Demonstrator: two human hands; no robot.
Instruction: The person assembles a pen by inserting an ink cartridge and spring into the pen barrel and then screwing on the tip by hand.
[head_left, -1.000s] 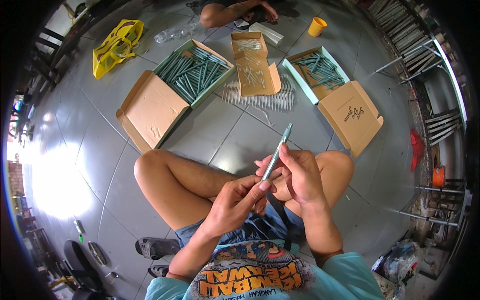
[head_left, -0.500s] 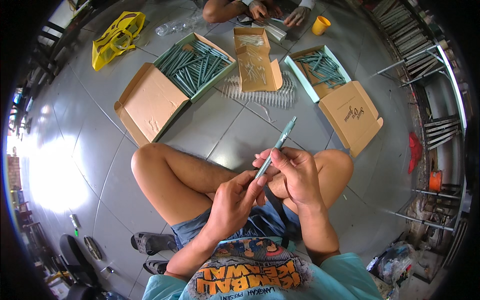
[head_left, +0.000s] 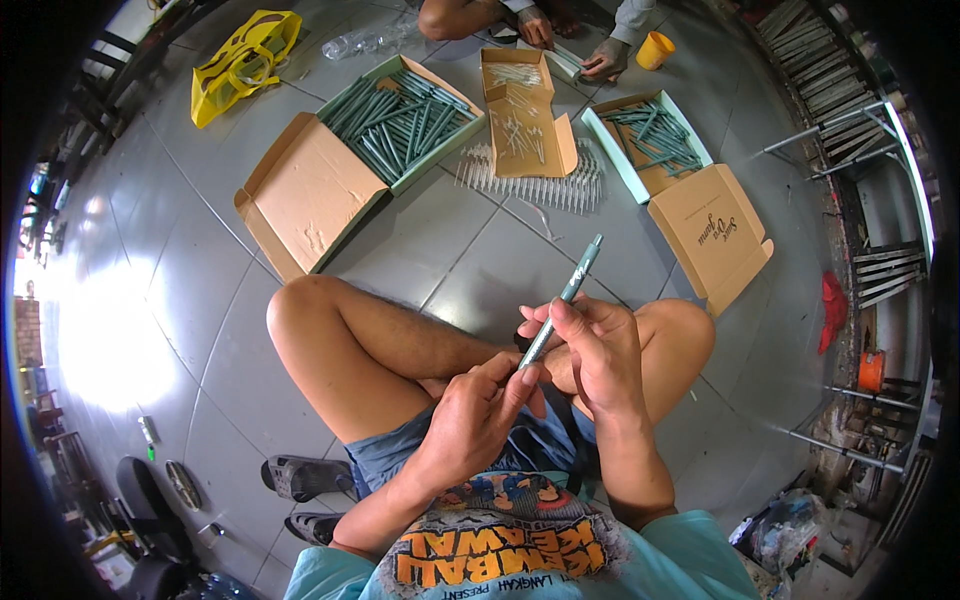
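Note:
I sit cross-legged on a grey tiled floor. My right hand [head_left: 590, 350] grips a slim grey-green pen [head_left: 567, 293] around its middle, tip pointing up and away. My left hand [head_left: 480, 415] pinches the pen's lower end with fingertips. Both hands hover above my crossed legs. Ahead lies an open cardboard box of many grey-green pens [head_left: 400, 120], a smaller brown box of thin white refills [head_left: 520, 120], and another box of pens [head_left: 655, 140].
A row of thin white refills [head_left: 535, 185] lies on the floor beyond my knees. Another person's hands [head_left: 570, 45] work at the far edge beside a yellow cup [head_left: 655, 50]. A yellow bag [head_left: 245, 60] lies far left, sandals [head_left: 305, 480] near left, metal racks right.
The view has tilted so the boxes sit nearer the top. My hands keep the pen, shifted slightly right, with the left fingers now at its lower end.

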